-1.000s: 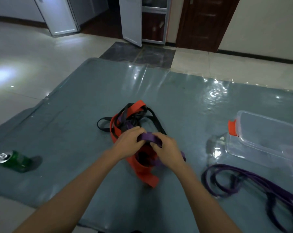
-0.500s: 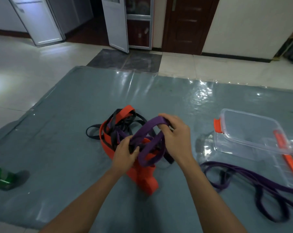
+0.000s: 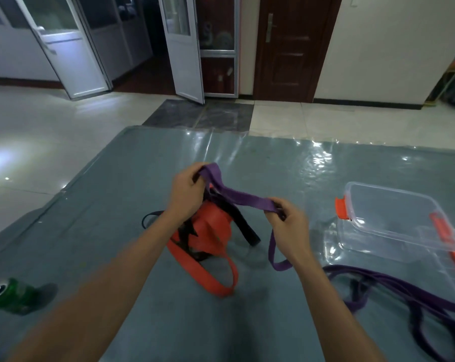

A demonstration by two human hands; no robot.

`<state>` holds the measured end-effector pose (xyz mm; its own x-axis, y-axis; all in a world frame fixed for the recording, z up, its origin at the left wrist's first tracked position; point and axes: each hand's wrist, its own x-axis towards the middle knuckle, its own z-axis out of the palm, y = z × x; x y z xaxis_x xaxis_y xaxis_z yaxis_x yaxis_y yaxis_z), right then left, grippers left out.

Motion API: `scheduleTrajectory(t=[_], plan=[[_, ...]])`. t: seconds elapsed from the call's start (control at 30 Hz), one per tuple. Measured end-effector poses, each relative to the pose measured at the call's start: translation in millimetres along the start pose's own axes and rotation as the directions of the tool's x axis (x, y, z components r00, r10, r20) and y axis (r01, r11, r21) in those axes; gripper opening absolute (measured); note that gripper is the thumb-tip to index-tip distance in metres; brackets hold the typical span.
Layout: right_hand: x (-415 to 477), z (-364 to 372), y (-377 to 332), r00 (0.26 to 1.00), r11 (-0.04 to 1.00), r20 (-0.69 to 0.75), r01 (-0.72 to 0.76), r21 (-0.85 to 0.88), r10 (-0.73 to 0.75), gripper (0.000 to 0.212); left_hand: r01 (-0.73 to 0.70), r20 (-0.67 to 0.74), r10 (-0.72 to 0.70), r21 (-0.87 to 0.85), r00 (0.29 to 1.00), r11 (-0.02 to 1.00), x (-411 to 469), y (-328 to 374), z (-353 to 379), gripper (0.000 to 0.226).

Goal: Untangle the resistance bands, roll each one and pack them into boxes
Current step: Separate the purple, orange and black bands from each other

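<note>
A purple resistance band (image 3: 243, 198) stretches in the air between my two hands. My left hand (image 3: 186, 193) grips its upper end, and my right hand (image 3: 286, 226) grips it lower down, with a loop hanging below. Under my hands lies a tangle of a wide orange band (image 3: 210, 259) and a black band (image 3: 243, 227) on the grey-blue mat (image 3: 90, 231). A clear plastic box (image 3: 393, 218) with an orange latch lies open at the right. More purple and dark bands (image 3: 409, 293) lie loose in front of it.
A green drink can (image 3: 8, 296) stands on the mat's left edge. Beyond the mat is a pale tiled floor, with white glass doors and a dark wooden door at the back. An orange strip (image 3: 450, 242) lies on the box's lid at the far right.
Both hands have lifted the purple band up out of the tangle and spread apart. The orange and black bands are raised with it, then hang below. The view has tilted upward.
</note>
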<state>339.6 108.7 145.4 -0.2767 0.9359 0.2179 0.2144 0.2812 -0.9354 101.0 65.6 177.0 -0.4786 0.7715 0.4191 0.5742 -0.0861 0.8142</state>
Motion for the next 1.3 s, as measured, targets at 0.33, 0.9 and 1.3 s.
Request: scheduleTrajectory(t=[0.33,0.9,1.3], plan=[[13.3,2.5,-23.2,1.000,1.000,0.021,0.013,0.003,-0.013,0.015,-0.227,0.048,0.231,-0.090,0.972,0.970,52.0,90.6,-21.2,0.032],[-19.4,41.6,27.2,0.967,0.976,0.251,0.012,-0.217,0.044,0.054,-0.036,0.379,-0.056,0.232,0.924,0.972,-25.5,-25.6,-3.5,0.023],[-20.6,42.0,20.4,0.966,0.984,0.250,-0.013,-0.179,0.059,0.015,-0.051,0.425,-0.033,0.186,0.905,0.981,-54.9,-22.6,15.1,0.021]])
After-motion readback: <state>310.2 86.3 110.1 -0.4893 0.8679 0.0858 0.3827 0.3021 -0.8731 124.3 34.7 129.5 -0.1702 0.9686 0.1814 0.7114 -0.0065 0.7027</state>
